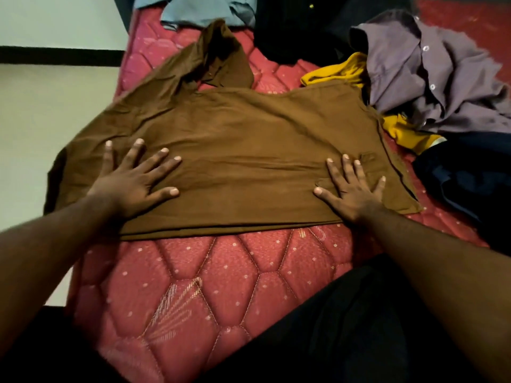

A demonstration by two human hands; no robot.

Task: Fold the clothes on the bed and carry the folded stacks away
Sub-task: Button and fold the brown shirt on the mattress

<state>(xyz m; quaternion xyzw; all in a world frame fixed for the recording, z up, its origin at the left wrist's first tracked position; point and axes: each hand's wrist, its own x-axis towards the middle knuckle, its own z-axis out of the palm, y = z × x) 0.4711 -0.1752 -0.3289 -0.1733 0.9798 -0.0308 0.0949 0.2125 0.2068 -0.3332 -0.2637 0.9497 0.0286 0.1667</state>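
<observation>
We take the spread shirt (249,150) as landmark, flat on the mattress (221,286). Our left hand (132,181) lies on its left part, right hand (351,189) on its right part, both near the front hem. Collar end points to the rear-left. Behind it, far left: a crumpled garment (199,9). To its right: a buttoned shirt (431,73) atop another garment (409,131), which touches the landmark's right edge. Front-right of that: one more garment (470,178).

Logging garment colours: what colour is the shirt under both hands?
Brown. The shirt lies spread on the red quilted mattress, seen in the head view.
</observation>
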